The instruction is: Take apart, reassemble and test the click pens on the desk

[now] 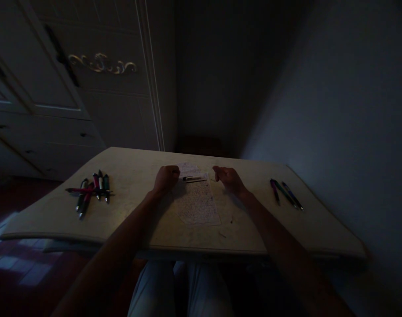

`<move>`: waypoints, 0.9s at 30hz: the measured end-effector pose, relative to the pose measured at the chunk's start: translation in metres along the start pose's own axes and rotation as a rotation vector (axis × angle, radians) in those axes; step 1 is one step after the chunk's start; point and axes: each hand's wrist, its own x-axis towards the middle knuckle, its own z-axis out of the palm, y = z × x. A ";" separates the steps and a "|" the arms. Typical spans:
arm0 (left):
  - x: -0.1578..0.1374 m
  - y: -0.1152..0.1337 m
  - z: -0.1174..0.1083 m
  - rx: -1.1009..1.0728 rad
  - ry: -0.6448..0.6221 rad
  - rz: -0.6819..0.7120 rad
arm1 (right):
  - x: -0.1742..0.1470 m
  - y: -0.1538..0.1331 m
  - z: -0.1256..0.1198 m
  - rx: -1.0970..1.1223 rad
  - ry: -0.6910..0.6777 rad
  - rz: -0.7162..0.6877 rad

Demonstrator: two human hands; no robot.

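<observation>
Pen parts (192, 178) lie on the paper (198, 202), probably to keep them together. Flanking it, the left hand (167, 178) and right hand (230, 179) have curled fingers; any grip can't be told. 3 pens (285, 194) sit well right of it, seemingly set apart.

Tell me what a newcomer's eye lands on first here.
Probably the left hand and right hand, both curled, on either side of a densely marked paper with a slim pen-like piece near its far end. Next, likely the heap of crossed pens toward the table's left end, then three separate pens toward its right.
</observation>
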 end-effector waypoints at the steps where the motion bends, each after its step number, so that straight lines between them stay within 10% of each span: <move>1: 0.000 -0.002 0.001 -0.002 0.017 0.015 | 0.000 0.001 0.001 -0.041 0.002 -0.017; 12: -0.001 -0.008 0.016 0.014 -0.126 0.512 | -0.005 -0.003 0.010 -0.552 -0.101 0.138; 27: 0.000 -0.008 0.019 0.134 -0.124 0.465 | 0.000 0.007 0.008 -0.388 -0.002 -0.081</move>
